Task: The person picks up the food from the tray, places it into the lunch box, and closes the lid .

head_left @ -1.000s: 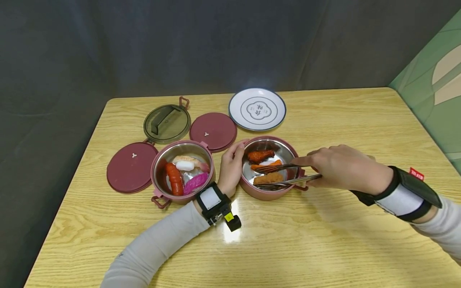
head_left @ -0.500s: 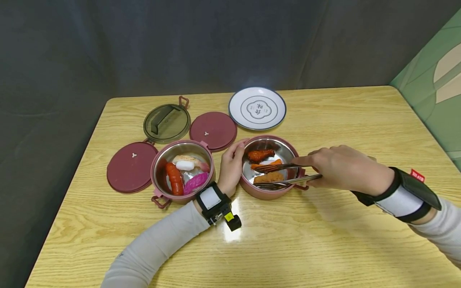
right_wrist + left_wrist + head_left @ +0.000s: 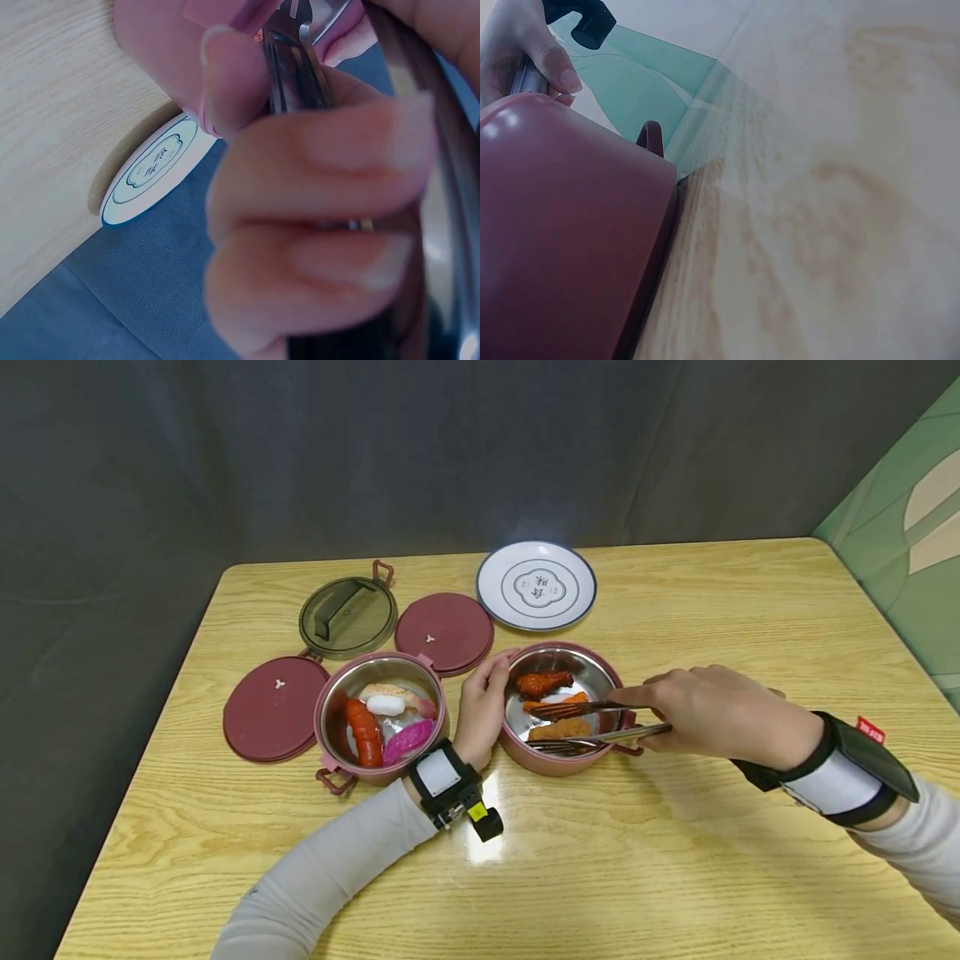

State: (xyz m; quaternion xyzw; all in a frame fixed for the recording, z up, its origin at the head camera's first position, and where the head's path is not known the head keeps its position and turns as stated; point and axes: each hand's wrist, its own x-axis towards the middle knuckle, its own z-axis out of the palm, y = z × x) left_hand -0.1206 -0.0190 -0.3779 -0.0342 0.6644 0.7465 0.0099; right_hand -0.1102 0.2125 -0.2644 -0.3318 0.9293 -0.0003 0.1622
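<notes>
My right hand (image 3: pixel 712 710) grips metal tongs (image 3: pixel 637 735), their two arms spread apart and reaching into the right-hand pink pot (image 3: pixel 547 766). Between the tong tips lies a breaded brown piece (image 3: pixel 561 729). One tip overlaps an orange strip (image 3: pixel 576 698) in the head view; a glazed drumstick (image 3: pixel 544 683) lies behind it. My left hand (image 3: pixel 478 714) rests along the pot's left wall, thumb near the rim, its fingers partly hidden. In the right wrist view, curled fingers (image 3: pixel 322 172) wrap the tongs. The left wrist view shows the pot's outer wall (image 3: pixel 562 217).
A second pink pot (image 3: pixel 330 758) on the left holds a red sausage (image 3: pixel 363 732), a magenta piece (image 3: pixel 408 740), a shrimp (image 3: pixel 401 696) and a white piece (image 3: pixel 385 705). Behind are two maroon lids (image 3: pixel 450 622), a smoky lid (image 3: pixel 356 631) and a white plate (image 3: pixel 510 610).
</notes>
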